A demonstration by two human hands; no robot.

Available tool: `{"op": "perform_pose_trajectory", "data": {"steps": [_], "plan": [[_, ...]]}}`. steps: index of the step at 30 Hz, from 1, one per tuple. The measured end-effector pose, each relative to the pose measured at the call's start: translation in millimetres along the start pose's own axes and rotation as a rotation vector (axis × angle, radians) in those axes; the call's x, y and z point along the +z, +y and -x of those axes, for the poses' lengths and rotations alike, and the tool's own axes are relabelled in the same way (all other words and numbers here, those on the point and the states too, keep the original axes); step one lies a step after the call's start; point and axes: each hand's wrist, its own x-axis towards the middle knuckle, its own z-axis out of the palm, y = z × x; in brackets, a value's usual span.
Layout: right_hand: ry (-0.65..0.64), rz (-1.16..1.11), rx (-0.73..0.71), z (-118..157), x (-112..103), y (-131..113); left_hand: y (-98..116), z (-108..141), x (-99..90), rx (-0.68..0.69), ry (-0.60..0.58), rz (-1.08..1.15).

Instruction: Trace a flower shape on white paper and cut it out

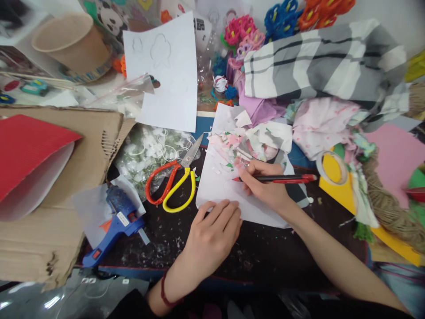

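My right hand (267,188) grips a black and red pen (288,179), its red tip pointing left just above or on a white sheet of paper (210,190); contact cannot be made out. Fingers stretched flat, my left hand (210,235) rests on the sheet's lower left edge. Paper scraps (241,153) in white, pink and green cover the upper part of the sheet. To the left lie open scissors (191,155) with one red and one yellow handle. Behind them, a white page (175,97) with pencilled outlines leans upright.
A blue glue gun (116,232) lies left, beside cardboard (66,177) and a red folded piece (29,155). A clear bag (142,148) sits behind the scissors. Tape (332,168), twine (385,199) and checked cloth (318,66) crowd the right. A paper tub (71,46) stands back left.
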Motion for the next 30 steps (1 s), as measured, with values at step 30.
{"op": "perform_pose_trajectory", "data": {"steps": [30], "plan": [[0.007, 0.02, -0.003, -0.3, -1.7, -2.2, -0.1, 0.7, -0.2, -0.002, -0.007, -0.009]]}}
